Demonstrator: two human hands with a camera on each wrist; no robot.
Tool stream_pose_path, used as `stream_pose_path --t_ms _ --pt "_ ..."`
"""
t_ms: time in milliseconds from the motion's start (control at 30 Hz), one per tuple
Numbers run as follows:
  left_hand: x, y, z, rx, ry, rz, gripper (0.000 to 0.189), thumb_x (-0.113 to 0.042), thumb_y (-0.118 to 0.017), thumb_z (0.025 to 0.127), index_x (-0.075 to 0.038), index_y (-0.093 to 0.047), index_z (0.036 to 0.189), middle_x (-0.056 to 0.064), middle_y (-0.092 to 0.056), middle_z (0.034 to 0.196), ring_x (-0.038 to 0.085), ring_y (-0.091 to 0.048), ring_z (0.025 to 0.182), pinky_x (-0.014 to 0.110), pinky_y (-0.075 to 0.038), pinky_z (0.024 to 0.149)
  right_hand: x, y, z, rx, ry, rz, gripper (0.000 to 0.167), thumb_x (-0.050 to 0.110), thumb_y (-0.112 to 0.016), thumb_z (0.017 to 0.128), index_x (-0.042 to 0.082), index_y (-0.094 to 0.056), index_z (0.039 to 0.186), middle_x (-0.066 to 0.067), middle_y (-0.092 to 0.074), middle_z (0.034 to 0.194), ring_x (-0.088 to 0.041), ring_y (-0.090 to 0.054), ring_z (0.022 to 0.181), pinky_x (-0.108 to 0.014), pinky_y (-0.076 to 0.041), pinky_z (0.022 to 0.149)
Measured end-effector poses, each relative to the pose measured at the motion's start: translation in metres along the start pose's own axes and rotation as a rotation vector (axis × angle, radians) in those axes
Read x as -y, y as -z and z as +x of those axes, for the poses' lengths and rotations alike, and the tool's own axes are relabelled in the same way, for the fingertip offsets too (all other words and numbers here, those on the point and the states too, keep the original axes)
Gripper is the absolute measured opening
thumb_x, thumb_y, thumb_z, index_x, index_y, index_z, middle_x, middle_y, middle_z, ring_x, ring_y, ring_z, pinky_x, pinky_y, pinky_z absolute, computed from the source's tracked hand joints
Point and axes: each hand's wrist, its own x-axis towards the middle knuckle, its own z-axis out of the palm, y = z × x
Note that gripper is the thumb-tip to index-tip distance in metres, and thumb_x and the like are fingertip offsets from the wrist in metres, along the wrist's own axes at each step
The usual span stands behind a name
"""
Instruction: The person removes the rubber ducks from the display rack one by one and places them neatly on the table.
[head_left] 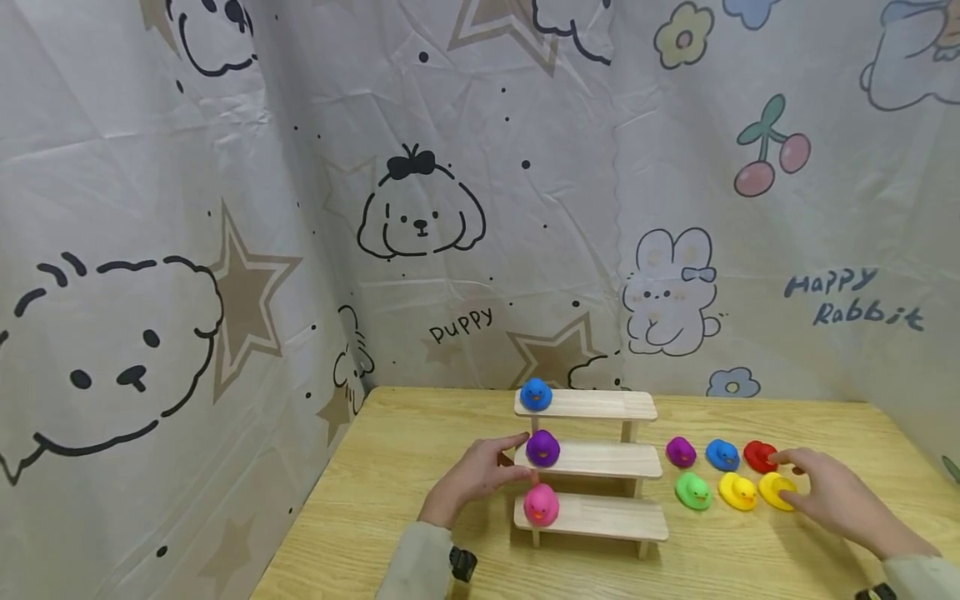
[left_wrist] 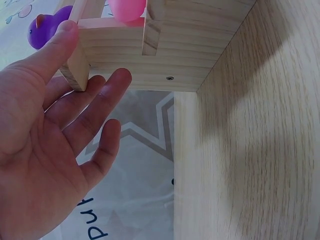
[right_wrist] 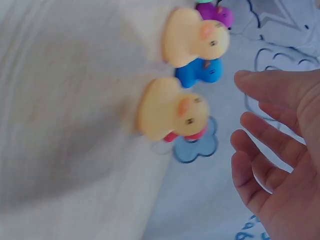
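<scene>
My left hand (head_left: pixel 483 471) is at the left end of the three-tier wooden shelf (head_left: pixel 600 458), gripping the middle board's end between thumb and fingers. Beside that thumb sits a purple duck (head_left: pixel 542 448) on the middle board. A blue duck (head_left: pixel 536 394) stands on the top board and a pink duck (head_left: pixel 542 505) on the lowest, both at the left. Over on the right, my right hand (head_left: pixel 836 496) hovers with parted fingers by a yellow duck (head_left: pixel 777 491) and a red duck (head_left: pixel 761 456). In the right wrist view a gap separates the right fingers (right_wrist: pixel 265 135) from the ducks.
Between the shelf and my right hand lie a second purple duck (head_left: pixel 681 452), another blue duck (head_left: pixel 722 455), a green duck (head_left: pixel 693 492) and another yellow duck (head_left: pixel 738 491). All rest on the wooden table (head_left: pixel 405 417). A printed curtain (head_left: pixel 450 275) hangs behind and along the sides.
</scene>
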Motion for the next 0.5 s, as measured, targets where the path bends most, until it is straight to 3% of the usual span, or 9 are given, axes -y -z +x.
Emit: stream_pose_path --t_ms 333,500 --pt "-0.001 0.001 0.0 0.004 0.024 0.009 0.063 -0.04 -0.069 0.085 -0.018 -0.05 0.139 0.005 -0.061 0.122 0.008 -0.056 0.079 0.025 -0.047 0.067 0.033 0.009 0.006 -0.053 0.11 0.0 0.042 0.011 -0.081 0.071 -0.003 -0.064 0.107 -0.015 -0.065 0.099 -0.031 -0.06 0.085 -0.052 -0.049 0.074" --pt "-0.002 0.0 0.0 0.007 0.038 0.003 0.062 -0.039 -0.069 0.085 -0.018 -0.05 0.139 0.003 -0.062 0.119 0.008 -0.057 0.079 0.025 -0.047 0.066 0.047 0.011 0.01 -0.063 0.142 0.005 0.043 0.014 -0.08 0.073 -0.002 -0.063 0.11 -0.016 -0.065 0.103 -0.033 -0.06 0.089 -0.051 -0.049 0.076"
